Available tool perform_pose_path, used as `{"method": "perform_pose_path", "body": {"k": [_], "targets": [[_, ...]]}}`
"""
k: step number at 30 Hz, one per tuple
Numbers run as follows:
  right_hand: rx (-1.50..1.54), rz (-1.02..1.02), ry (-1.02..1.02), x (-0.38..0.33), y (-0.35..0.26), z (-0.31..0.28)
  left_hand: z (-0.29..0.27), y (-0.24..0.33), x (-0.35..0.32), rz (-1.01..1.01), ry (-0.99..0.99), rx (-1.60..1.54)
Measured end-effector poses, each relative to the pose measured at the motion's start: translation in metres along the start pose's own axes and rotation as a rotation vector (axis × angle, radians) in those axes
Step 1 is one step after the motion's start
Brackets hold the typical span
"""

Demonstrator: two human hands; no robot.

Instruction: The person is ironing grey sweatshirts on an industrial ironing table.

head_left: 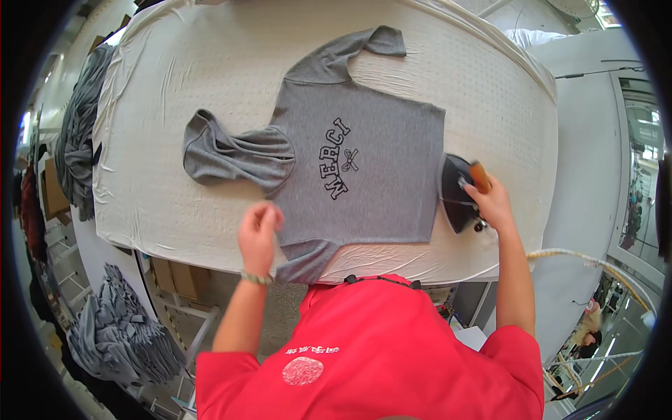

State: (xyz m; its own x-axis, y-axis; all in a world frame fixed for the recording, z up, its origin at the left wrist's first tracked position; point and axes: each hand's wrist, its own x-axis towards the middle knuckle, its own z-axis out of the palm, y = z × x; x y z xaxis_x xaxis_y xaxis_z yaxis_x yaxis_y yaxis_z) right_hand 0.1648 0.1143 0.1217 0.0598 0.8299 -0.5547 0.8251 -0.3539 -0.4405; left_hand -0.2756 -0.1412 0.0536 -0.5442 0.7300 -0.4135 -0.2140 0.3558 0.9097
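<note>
A grey short-sleeved hooded sweatshirt (378, 154) with dark printed lettering and a bow lies flat, its hood (234, 150) toward the left and its hem toward the right. My right hand (492, 203) grips the orange-brown handle of a black iron (458, 199), which rests at the right, beside the hem. Beside the neck and the near sleeve (308, 259), my left hand (258, 234) is raised with its fingers curled together. Nothing shows in those fingers, which are slightly blurred.
A padded table with a white cover (161, 210) lies under the garment. Grey garments hang over its far left side (84, 126), and a stack of grey garments (122, 332) sits at the lower left. A pale hose (595, 260) curves at the right.
</note>
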Motion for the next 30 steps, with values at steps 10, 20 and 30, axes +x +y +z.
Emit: {"method": "perform_pose_path", "body": {"k": [10,20,30], "targets": [[-0.43,-0.661,0.537,0.032,0.039,-0.024,0.109,-0.06,-0.141,-0.682,0.089,-0.667],[-0.017,-1.046,0.181,0.142,-0.177,0.144,0.188,-0.081,-0.103,-0.518,0.294,-0.991],[0.254,-0.433,-0.981,0.117,-0.233,0.133,0.115,-0.043,-0.079,-0.321,0.509,0.078]]}}
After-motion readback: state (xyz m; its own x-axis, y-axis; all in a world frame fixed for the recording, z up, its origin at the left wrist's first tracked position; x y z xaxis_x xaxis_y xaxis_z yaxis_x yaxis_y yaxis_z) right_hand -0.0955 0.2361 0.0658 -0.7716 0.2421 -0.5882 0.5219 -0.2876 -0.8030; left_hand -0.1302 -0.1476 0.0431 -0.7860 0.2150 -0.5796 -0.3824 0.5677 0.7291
